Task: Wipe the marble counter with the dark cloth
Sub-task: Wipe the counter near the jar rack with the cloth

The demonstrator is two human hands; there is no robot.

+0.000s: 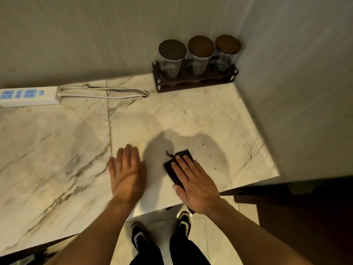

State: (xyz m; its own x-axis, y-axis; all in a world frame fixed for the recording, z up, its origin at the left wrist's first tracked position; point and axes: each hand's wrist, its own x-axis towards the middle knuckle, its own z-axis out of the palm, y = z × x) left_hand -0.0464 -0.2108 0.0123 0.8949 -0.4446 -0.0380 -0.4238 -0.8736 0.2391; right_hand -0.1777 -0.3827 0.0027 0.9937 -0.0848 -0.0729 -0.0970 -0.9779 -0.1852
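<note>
The marble counter (pixel 57 150) is white with brown veins and fills the middle of the head view. A small dark cloth (pixel 172 169) lies flat on it near the front edge. My right hand (pixel 193 180) presses palm-down on the cloth, covering most of it; a loose thread sticks out at the cloth's far left corner. My left hand (pixel 127 173) rests flat on the bare marble just left of the cloth, fingers spread, holding nothing.
A white power strip (pixel 28 95) with its looped cord (pixel 107 91) lies at the back left. A dark rack with three lidded glass jars (pixel 196 64) stands in the back right corner. Walls close the back and right sides. My shoes stand on the tiled floor below.
</note>
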